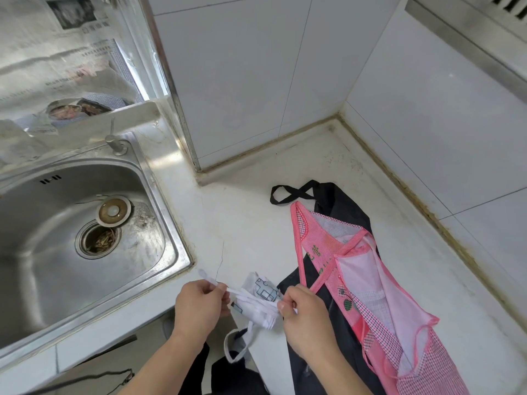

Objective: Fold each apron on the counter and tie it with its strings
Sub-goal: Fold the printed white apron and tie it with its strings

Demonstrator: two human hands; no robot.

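A small folded white apron (258, 297) with a grey printed pattern lies bundled at the counter's front edge. My left hand (199, 305) pinches one of its white strings (212, 280), whose end trails up to the left. My right hand (303, 313) pinches the other side of the bundle. Another white loop (235, 347) hangs below the counter edge. To the right lies a pink checked apron (376, 295), spread lengthwise on top of a black apron (339, 206) whose black strap loop (288, 193) rests on the counter.
A steel sink (159, 195) with a drain and a loose plug sits at the left, a tap base behind it. The white counter (256, 212) ends at tiled walls behind and to the right. A window ledge with newspaper is at the upper left.
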